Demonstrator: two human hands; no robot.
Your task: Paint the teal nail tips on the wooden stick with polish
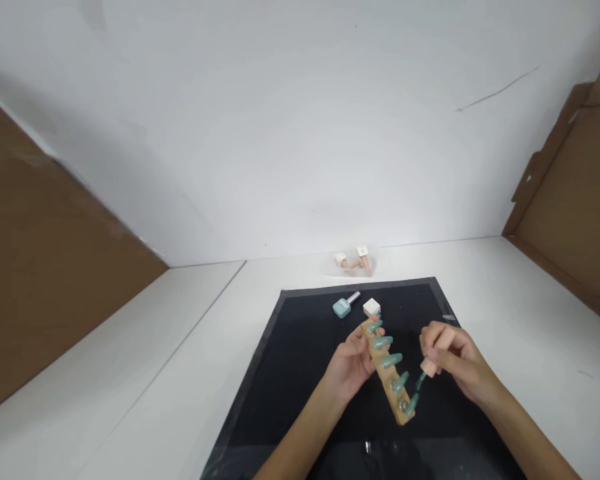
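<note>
Diffuse light, glare on mat (305, 347)

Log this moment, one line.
left hand: holds wooden nail stand; right hand: holds polish brush near green false nail; teal bottle: on black mat

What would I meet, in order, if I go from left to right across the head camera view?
Left brown panel, teal bottle, wooden strip, right hand, right brown panel.
</note>
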